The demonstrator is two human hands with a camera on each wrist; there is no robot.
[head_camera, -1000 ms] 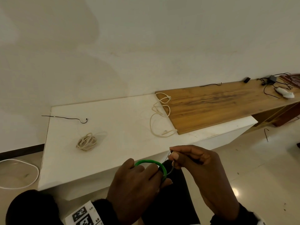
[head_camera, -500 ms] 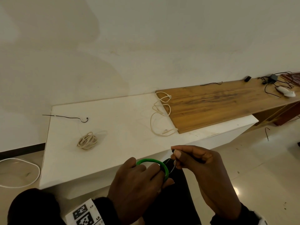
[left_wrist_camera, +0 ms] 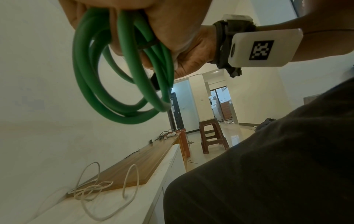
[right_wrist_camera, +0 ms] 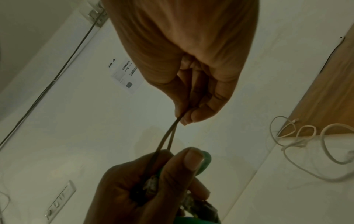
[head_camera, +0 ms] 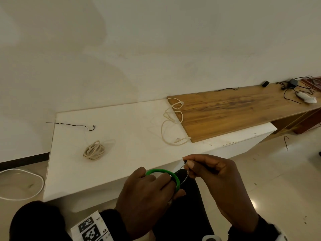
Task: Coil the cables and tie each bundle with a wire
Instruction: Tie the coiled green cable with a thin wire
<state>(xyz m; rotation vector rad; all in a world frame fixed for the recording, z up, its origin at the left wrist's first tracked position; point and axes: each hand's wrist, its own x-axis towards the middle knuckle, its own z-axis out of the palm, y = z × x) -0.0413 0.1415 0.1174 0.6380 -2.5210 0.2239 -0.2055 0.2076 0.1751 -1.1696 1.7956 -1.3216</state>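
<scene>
Near edge: the left hand (head_camera: 147, 193) and right hand (head_camera: 215, 178) are sitting side by side before the low table (head_camera: 132, 122).
Table, left: a bundled cord coil (head_camera: 93, 150) is lying in front of a thin wire (head_camera: 73, 125).
Table, right: a loose cord (head_camera: 172, 124) is trailing onto the plank (head_camera: 243, 108) lying on the table's right end.
Floor, left: a cable loop (head_camera: 20, 185) is lying beside the table.

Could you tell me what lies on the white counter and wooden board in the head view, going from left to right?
Thin black wire → coiled cream cable bundle → loose cream cable in open loops at the wooden board's left end → second thin black wire → small black block → tangle of black leads.
</scene>
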